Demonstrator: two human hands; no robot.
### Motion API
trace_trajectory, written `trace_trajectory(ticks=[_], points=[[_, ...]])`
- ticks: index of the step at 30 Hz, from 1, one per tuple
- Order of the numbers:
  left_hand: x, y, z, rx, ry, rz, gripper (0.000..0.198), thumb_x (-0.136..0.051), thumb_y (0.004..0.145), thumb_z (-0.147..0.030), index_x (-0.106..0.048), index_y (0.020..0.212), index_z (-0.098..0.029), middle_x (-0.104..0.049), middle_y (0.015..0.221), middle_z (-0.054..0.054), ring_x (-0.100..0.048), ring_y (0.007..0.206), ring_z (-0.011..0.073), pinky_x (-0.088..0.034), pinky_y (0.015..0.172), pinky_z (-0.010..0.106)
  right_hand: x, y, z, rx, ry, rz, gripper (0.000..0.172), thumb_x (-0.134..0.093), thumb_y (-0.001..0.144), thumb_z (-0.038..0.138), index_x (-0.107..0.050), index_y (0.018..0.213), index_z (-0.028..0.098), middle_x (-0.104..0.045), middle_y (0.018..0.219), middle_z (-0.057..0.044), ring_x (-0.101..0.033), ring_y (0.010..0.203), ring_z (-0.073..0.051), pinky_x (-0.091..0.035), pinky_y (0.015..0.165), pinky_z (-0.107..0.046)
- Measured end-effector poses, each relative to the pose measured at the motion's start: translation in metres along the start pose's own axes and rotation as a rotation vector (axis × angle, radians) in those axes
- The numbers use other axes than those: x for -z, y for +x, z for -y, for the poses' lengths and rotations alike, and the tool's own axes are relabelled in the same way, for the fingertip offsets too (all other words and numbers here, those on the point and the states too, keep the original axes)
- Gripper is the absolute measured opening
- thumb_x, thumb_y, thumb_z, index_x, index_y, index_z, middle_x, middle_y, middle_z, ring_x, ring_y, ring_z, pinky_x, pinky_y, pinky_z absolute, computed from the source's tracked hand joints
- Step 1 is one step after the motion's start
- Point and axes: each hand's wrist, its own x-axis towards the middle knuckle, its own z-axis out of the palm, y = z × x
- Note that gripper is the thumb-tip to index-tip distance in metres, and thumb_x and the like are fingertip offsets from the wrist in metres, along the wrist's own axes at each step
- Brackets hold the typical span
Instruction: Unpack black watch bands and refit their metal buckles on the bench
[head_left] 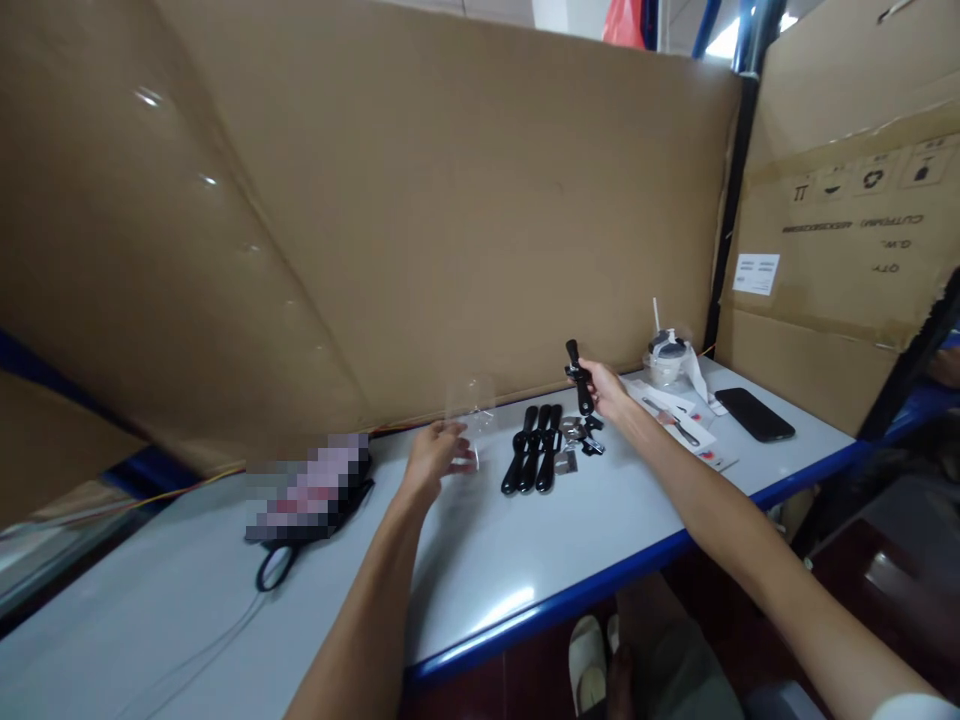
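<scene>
Four black straps [534, 448] — one phone [754, 413]

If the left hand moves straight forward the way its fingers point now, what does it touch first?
Probably the clear plastic bag, which the left hand already holds or touches. Behind it stands the cardboard wall. Depth is unclear.

One head-worn camera looks forward and down over the counter [480, 560], close above it, facing a cardboard wall [450, 220].
</scene>
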Motion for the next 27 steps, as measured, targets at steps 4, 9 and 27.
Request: trace_trajectory(ticks=[4,9,27], points=[[-0.007,-0.002,0.003,-0.075,-0.113,-0.016,0.005,-0.063,0.079,-0.016,-0.059,0.079,-0.017,-0.041,0.046,-0.010,-0.037,0.033,0.0057,-0.029,0.035,0.013,0.014,0.006,0.020,0.105,0.049,-0.072,0.028,-0.053,0.102,0.023,-0.061,0.077,0.015,-0.059,0.050,0.004,-0.028,0.035,-0.005,-0.017,0.035,-0.016],[-0.045,-0.013,0.004,-0.048,-0.223,0.159,0.015,-0.067,0.078,-0.018,-0.052,0.080,-0.020,-0.049,0.049,-0.008,-0.040,0.033,0.0060,-0.024,0.036,0.013,0.041,0.014,0.055,0.413,0.166,-0.249,0.026,-0.061,0.098,0.034,-0.061,0.078,0.017,-0.059,0.051,0.005,-0.029,0.036,-0.006,-0.020,0.036,-0.021],[-0.233,0.009,0.014,0.133,-0.196,0.468,0.020,-0.070,0.079,-0.009,-0.062,0.096,-0.016,-0.056,0.052,-0.003,-0.057,0.043,0.0132,-0.051,0.053,0.026,0.045,0.008,0.062,0.476,0.129,-0.195,0.030,-0.062,0.097,0.045,-0.067,0.088,0.017,-0.062,0.058,0.003,-0.037,0.041,-0.008,-0.025,0.039,-0.022]])
